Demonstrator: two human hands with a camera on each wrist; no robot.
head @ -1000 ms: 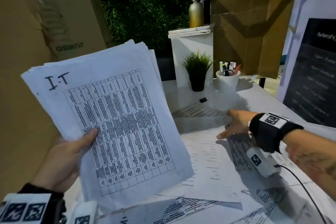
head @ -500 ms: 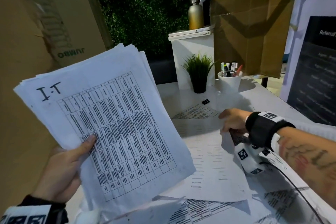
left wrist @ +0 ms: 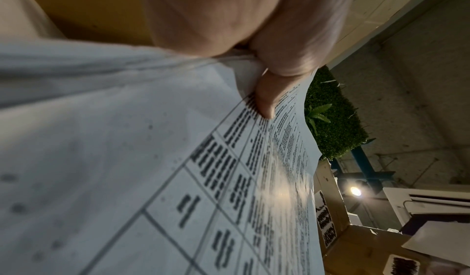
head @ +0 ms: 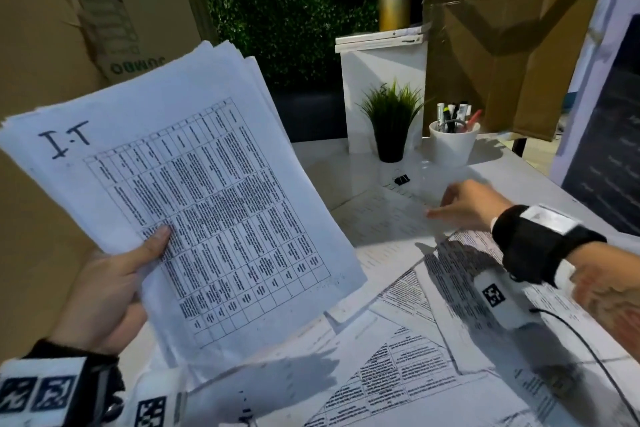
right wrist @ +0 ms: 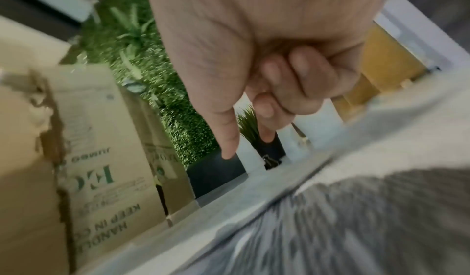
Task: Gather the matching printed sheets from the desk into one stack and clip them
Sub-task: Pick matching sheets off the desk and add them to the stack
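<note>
A stack of printed sheets (head: 194,191), its top page a table with "I.T" handwritten in the corner, fills the left of the head view, lifted off the desk (head: 519,191). The left hand (head: 104,291) grips its lower edge, thumb (left wrist: 265,100) pressed on the print. Loose sheets (head: 398,367) lie scattered across the lower right. The right hand (head: 467,204) hovers mid-right over them, fingers curled, holding nothing, index finger (right wrist: 229,138) extended. A black binder clip (head: 401,179) lies beyond, near a potted plant (head: 391,121) and pen cup (head: 452,146).
</note>
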